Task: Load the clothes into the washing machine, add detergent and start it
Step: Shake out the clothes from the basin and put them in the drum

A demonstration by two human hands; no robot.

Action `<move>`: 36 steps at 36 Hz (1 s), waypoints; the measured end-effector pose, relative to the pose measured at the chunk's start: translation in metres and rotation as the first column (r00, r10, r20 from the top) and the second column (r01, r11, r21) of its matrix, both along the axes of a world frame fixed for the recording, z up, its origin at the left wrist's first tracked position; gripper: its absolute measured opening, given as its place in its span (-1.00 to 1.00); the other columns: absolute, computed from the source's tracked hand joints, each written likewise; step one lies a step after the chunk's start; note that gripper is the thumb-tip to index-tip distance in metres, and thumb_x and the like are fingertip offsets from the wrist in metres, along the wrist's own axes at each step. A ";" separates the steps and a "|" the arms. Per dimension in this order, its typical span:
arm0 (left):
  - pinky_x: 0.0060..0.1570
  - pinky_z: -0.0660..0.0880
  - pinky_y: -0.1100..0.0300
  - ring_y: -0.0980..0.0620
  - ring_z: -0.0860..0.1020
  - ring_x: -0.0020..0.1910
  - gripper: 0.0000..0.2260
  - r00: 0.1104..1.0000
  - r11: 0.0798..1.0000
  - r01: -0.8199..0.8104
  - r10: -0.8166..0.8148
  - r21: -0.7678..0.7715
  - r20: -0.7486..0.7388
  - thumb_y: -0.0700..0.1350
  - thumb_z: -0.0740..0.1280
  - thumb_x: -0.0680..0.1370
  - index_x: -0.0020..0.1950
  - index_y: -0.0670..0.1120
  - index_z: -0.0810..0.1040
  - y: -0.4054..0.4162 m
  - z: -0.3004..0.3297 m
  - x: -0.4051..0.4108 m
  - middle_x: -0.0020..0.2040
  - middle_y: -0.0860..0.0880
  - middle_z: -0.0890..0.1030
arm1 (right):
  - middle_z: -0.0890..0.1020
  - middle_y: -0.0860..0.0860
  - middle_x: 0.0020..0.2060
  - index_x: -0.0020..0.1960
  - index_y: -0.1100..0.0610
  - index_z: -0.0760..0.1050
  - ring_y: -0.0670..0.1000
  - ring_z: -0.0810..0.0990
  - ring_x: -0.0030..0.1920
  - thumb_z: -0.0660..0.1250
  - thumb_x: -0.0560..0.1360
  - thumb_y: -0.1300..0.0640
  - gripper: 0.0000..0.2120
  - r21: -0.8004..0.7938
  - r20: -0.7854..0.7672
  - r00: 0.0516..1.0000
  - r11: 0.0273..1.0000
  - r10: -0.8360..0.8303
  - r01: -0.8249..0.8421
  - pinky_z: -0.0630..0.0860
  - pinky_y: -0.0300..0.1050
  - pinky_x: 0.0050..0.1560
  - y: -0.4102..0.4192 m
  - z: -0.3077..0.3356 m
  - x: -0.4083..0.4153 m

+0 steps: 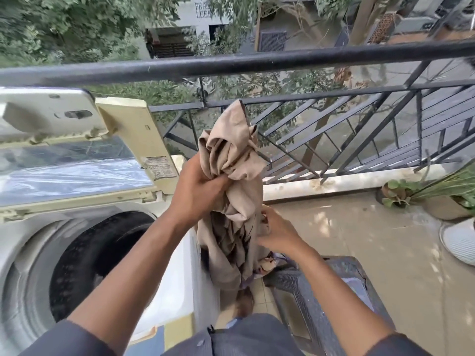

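A bunched beige garment [232,160] hangs in the air to the right of the top-loading washing machine [23,237]. My left hand [199,187] grips its upper bundle in a fist. Lower down, my right hand [276,231] pinches the hanging folds from the right side. The machine's lid [77,173] stands raised and folded back, and the dark drum opening [97,263] shows beneath it at the left. The garment's tail drops toward a dark woven laundry basket [303,291] below my right arm; a bit of purple cloth shows at its rim.
A black metal balcony railing [257,62] runs across just behind the garment. Potted plants [421,196] sit on the floor at the right, with a white round object [460,240] near the right edge. Beige balcony floor lies between basket and plants.
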State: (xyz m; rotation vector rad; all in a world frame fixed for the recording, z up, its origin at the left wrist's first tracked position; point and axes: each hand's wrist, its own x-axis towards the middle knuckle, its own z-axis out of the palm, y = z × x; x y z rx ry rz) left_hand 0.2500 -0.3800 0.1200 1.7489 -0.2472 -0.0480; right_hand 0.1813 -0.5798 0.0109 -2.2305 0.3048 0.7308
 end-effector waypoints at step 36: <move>0.18 0.57 0.31 0.25 0.66 0.22 -0.65 0.985 0.994 0.046 -0.061 -0.096 -0.161 0.02 0.55 0.53 0.29 0.14 0.60 -0.006 -0.006 -0.001 0.15 0.25 0.73 | 0.61 -0.05 -0.27 -0.17 0.11 0.61 -0.11 0.54 -0.21 0.27 0.58 0.26 -0.79 0.793 0.397 0.686 0.604 -0.610 0.078 0.45 -0.18 -0.24 -0.012 0.172 0.048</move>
